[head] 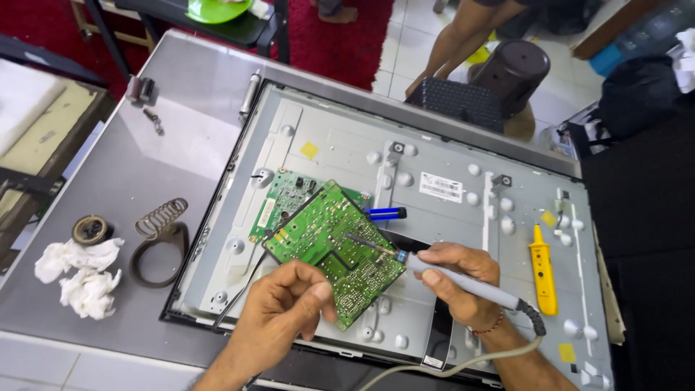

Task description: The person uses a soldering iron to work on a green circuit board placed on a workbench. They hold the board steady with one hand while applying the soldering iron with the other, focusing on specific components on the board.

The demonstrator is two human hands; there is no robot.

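My left hand (282,311) grips the near edge of a green circuit board (326,242), tilted up with its solder side toward me, above the metal back of a flat screen panel (449,217). My right hand (460,279) holds a grey soldering iron (463,282) like a pen. Its tip (355,237) rests on the middle of the board. The iron's cord (449,366) trails off toward the bottom edge. A second green board (286,195) stays fixed to the panel behind the held one.
A coiled soldering iron stand (161,235), a round tin (92,229) and crumpled white tissue (83,279) lie on the grey table (145,159) at left. On the panel lie a yellow tester (543,271) and a blue-tipped tool (386,213). Another person's legs (456,36) and a dark stool (510,69) are beyond the table.
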